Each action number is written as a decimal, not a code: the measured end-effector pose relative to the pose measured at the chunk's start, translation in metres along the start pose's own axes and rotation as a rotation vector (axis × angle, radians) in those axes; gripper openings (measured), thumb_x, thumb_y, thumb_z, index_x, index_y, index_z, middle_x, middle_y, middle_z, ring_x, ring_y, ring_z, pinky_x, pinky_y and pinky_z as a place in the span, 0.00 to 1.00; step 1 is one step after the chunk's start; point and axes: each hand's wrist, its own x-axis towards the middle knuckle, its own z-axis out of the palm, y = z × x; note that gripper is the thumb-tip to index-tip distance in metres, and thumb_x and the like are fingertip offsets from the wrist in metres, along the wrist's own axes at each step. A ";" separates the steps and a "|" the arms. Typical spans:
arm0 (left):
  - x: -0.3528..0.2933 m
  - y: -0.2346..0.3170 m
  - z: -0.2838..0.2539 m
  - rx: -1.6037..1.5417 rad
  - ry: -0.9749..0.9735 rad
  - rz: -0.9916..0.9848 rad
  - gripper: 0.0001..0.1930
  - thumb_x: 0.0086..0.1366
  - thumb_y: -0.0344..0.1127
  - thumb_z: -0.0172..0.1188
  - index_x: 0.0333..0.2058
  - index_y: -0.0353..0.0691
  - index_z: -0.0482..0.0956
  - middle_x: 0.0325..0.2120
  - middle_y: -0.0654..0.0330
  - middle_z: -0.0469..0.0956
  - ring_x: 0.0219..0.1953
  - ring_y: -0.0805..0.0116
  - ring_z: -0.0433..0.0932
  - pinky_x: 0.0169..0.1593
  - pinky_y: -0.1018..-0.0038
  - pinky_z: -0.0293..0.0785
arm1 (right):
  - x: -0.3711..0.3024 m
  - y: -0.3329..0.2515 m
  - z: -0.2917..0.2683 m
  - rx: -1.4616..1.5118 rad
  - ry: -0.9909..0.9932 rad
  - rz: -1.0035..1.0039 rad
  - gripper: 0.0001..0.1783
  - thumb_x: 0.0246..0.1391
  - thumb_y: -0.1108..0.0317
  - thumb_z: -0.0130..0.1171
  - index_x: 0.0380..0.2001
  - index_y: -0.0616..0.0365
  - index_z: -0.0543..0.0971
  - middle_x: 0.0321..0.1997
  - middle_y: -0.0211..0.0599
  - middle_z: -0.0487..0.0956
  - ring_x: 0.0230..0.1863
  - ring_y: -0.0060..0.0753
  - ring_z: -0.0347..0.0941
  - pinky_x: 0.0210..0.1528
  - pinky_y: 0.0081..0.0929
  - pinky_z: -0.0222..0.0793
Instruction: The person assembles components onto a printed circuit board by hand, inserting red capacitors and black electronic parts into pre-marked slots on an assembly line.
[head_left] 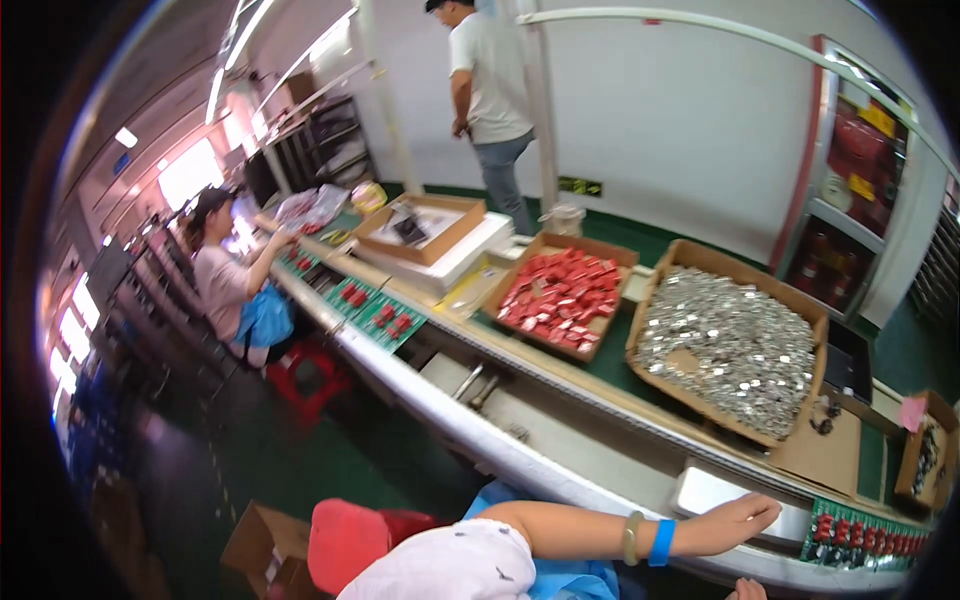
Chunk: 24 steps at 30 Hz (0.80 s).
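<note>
My left hand [735,525], with a bangle and a blue wristband on its forearm, reaches over the near edge of the bench. Its fingers are stretched out, slightly bent, and nothing shows in them. Just right of it lies a green circuit board [870,538] with a row of red parts. A white flat tray or block [705,490] sits behind the wrist. Only some fingers of my right hand [748,590] show at the lower edge; the rest is cut off, so whether it holds anything is hidden.
Across the line stand a cardboard box of red parts [560,295] and a larger one of silvery metal parts [730,345]. More circuit boards [390,322] lie on the line at left. A co-worker [230,270] sits farther along; another person [490,90] stands behind. Red stool [310,380] nearby.
</note>
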 end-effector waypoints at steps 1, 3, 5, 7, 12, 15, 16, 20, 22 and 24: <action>-0.017 0.012 -0.020 -0.009 0.046 -0.013 0.25 0.78 0.49 0.47 0.59 0.32 0.71 0.51 0.52 0.75 0.51 0.59 0.74 0.57 0.65 0.71 | 0.009 -0.007 0.005 0.023 -0.036 -0.023 0.08 0.64 0.77 0.58 0.43 0.69 0.83 0.46 0.50 0.82 0.48 0.53 0.77 0.56 0.46 0.73; -0.052 0.040 -0.064 0.151 0.117 0.118 0.20 0.77 0.42 0.50 0.57 0.33 0.72 0.52 0.48 0.74 0.56 0.52 0.74 0.59 0.62 0.70 | 0.023 -0.019 0.016 0.048 -0.024 -0.060 0.08 0.64 0.77 0.57 0.42 0.69 0.83 0.44 0.52 0.82 0.46 0.54 0.78 0.54 0.46 0.74; -0.090 0.055 -0.111 0.288 0.284 0.224 0.17 0.75 0.39 0.53 0.55 0.35 0.75 0.52 0.48 0.75 0.55 0.50 0.75 0.60 0.62 0.71 | 0.032 -0.032 0.031 0.085 -0.067 -0.079 0.08 0.64 0.77 0.57 0.41 0.69 0.83 0.43 0.52 0.82 0.45 0.55 0.78 0.53 0.46 0.74; -0.134 0.068 -0.157 0.483 0.472 0.213 0.15 0.73 0.37 0.56 0.52 0.36 0.78 0.52 0.48 0.77 0.54 0.49 0.76 0.59 0.59 0.72 | 0.046 -0.044 0.053 0.130 -0.085 -0.091 0.08 0.64 0.77 0.57 0.41 0.69 0.84 0.42 0.53 0.83 0.44 0.55 0.78 0.52 0.46 0.74; -0.233 0.081 -0.291 1.229 0.963 -0.130 0.19 0.68 0.42 0.62 0.50 0.34 0.80 0.52 0.43 0.77 0.59 0.44 0.73 0.63 0.53 0.68 | 0.075 -0.068 0.090 0.311 -0.157 -0.224 0.09 0.65 0.76 0.55 0.42 0.67 0.84 0.43 0.51 0.83 0.46 0.55 0.78 0.53 0.46 0.74; -0.285 0.063 -0.372 1.811 1.255 -0.799 0.32 0.69 0.55 0.58 0.52 0.26 0.78 0.59 0.39 0.72 0.68 0.38 0.62 0.68 0.34 0.52 | 0.078 -0.077 0.109 0.366 -0.218 -0.249 0.10 0.67 0.73 0.54 0.43 0.65 0.84 0.45 0.49 0.83 0.47 0.56 0.78 0.55 0.47 0.72; -0.296 0.069 -0.394 1.690 1.220 -0.992 0.38 0.69 0.61 0.52 0.57 0.23 0.74 0.65 0.39 0.65 0.72 0.40 0.54 0.70 0.31 0.43 | 0.077 -0.080 0.116 0.369 -0.256 -0.225 0.09 0.61 0.76 0.56 0.40 0.65 0.83 0.44 0.48 0.82 0.49 0.55 0.76 0.55 0.46 0.71; -0.325 0.062 -0.450 1.473 1.105 -1.290 0.48 0.70 0.68 0.44 0.63 0.19 0.68 0.73 0.39 0.53 0.78 0.45 0.41 0.71 0.30 0.26 | 0.076 -0.090 0.122 0.347 -0.371 -0.180 0.08 0.55 0.79 0.58 0.38 0.67 0.81 0.43 0.48 0.79 0.51 0.54 0.73 0.56 0.45 0.69; -0.330 0.054 -0.452 1.544 1.087 -1.252 0.48 0.70 0.69 0.44 0.62 0.18 0.69 0.73 0.40 0.52 0.78 0.46 0.40 0.71 0.31 0.24 | 0.075 -0.090 0.123 0.348 -0.367 -0.179 0.08 0.55 0.79 0.58 0.38 0.66 0.81 0.43 0.47 0.79 0.51 0.54 0.73 0.56 0.45 0.69; -0.326 0.053 -0.450 1.527 1.039 -1.244 0.48 0.70 0.69 0.45 0.60 0.17 0.70 0.73 0.41 0.53 0.78 0.47 0.39 0.71 0.31 0.20 | 0.073 -0.088 0.121 0.343 -0.361 -0.176 0.08 0.55 0.78 0.58 0.38 0.66 0.81 0.43 0.47 0.79 0.50 0.54 0.73 0.56 0.45 0.69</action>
